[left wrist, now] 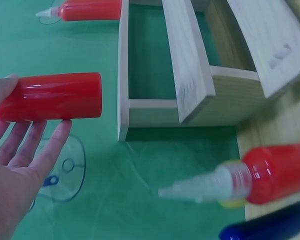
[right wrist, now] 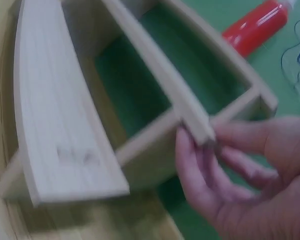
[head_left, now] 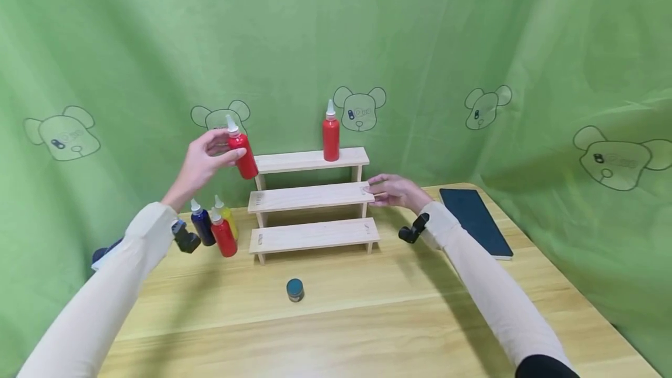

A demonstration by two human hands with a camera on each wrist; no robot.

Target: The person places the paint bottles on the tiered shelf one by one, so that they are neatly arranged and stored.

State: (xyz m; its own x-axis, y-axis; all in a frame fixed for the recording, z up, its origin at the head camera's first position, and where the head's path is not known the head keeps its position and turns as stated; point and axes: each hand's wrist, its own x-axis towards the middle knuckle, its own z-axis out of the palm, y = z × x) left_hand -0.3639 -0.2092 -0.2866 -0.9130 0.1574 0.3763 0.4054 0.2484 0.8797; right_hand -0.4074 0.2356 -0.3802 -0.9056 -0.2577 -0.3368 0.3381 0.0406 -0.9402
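Head view: left hand (head_left: 200, 161) grips a red bottle (head_left: 244, 157) near the rack (head_left: 315, 235); right hand (head_left: 396, 191) pinches the middle shelf (head_left: 310, 197) — a tug there could topple the top-shelf bottle (head_left: 331, 140).

Table (head_left: 325, 343) with rack (head_left: 315, 235), 3 bottles (head_left: 224, 240), jar (head_left: 295, 290), notebook (head_left: 475, 220)

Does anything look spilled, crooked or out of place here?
Nothing stands out: no spill shows, and the red bottle on the top shelf stands upright. A second red bottle tilts, but the left hand holds it.
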